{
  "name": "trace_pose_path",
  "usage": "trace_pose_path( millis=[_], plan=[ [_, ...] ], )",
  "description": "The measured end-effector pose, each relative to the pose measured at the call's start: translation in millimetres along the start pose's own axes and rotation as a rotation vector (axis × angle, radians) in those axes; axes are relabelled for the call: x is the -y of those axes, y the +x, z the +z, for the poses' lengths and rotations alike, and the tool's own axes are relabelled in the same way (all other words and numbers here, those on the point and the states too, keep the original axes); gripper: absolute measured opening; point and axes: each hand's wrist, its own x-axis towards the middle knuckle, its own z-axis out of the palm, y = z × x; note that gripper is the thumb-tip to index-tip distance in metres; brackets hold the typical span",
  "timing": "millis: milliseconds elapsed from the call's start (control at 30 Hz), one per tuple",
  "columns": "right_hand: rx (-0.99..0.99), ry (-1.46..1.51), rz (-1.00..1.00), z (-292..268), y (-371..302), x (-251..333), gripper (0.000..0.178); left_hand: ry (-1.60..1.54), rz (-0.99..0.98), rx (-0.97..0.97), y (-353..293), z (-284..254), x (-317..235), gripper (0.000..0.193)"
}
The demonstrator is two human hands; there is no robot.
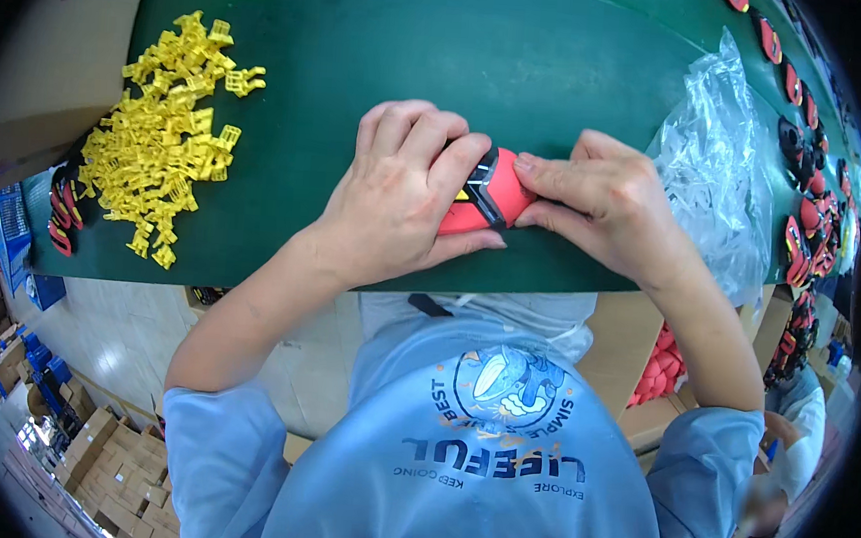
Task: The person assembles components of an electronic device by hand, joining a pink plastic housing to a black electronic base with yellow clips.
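Observation:
A rounded red and black plastic piece (504,188), with a yellow spot on its dark part, is held just above the green table near its front edge. My left hand (396,193) wraps over its left side, fingers on top and thumb along the near edge. From the right, my right hand (603,191) pinches the red end between thumb and forefinger. The fingers hide much of the piece, so its full shape cannot be told.
Yellow plastic clips (168,130) lie heaped on the green table (366,38) at left, beside a cardboard box (58,69). A crumpled see-through bag (718,168) lies at right. Beyond it are several red and black pieces (817,229). Red parts (659,367) fill a carton below.

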Motion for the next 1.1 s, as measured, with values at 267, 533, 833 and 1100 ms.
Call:
trace_pose_path(
  millis=[267,533,833,1100],
  plan=[
    [-0.004,0.030,0.011,5.7,-3.5,-7.2,0.044,-0.009,0.017,0.006,7.1,-2.2,0.0,0.081],
    [-0.055,0.013,-0.010,10.7,-11.1,-3.2,0.041,-0.025,-0.102,-0.057,5.8,3.1,-10.6,0.068],
    [-0.285,0.434,-0.046,-9.6,-6.1,-16.5,0.026,-0.015,-0.116,-0.070,0.8,5.1,-12.5,0.063],
    [-0.282,0.896,0.196,19.7,31.2,43.0,0.022,-0.058,-0.071,-0.084,12.3,10.6,-10.1,0.061]
  ],
)
